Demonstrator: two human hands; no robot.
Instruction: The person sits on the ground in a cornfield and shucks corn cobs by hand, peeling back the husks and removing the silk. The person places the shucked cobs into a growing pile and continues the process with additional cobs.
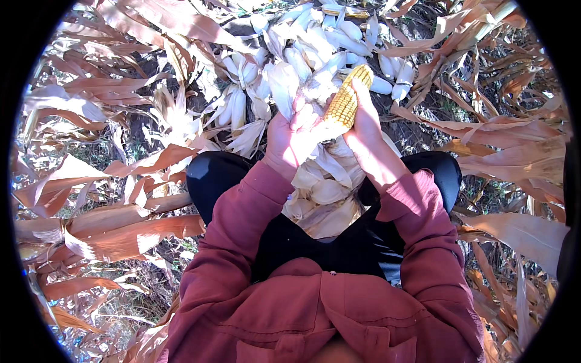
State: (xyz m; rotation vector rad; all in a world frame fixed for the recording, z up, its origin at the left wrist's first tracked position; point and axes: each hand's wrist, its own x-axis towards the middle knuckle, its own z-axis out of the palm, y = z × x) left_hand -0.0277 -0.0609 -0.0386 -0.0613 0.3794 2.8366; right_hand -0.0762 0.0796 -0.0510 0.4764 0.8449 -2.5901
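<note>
A yellow ear of corn with its kernels bare is tilted up to the right in front of me. My right hand is wrapped around it, the thumb along its upper side. My left hand is closed around pale husk leaves, which stick up past its fingers. At the ear's lower end more husk is still attached, close to the left palm. Below both hands, between my legs, lies a heap of stripped husks.
Beyond my hands lies a pile of ears in pale husks. One ear with yellow kernels rests at its far edge. Dry corn leaves spread on the right, and a thick dry stalk lies at the left beside my knee.
</note>
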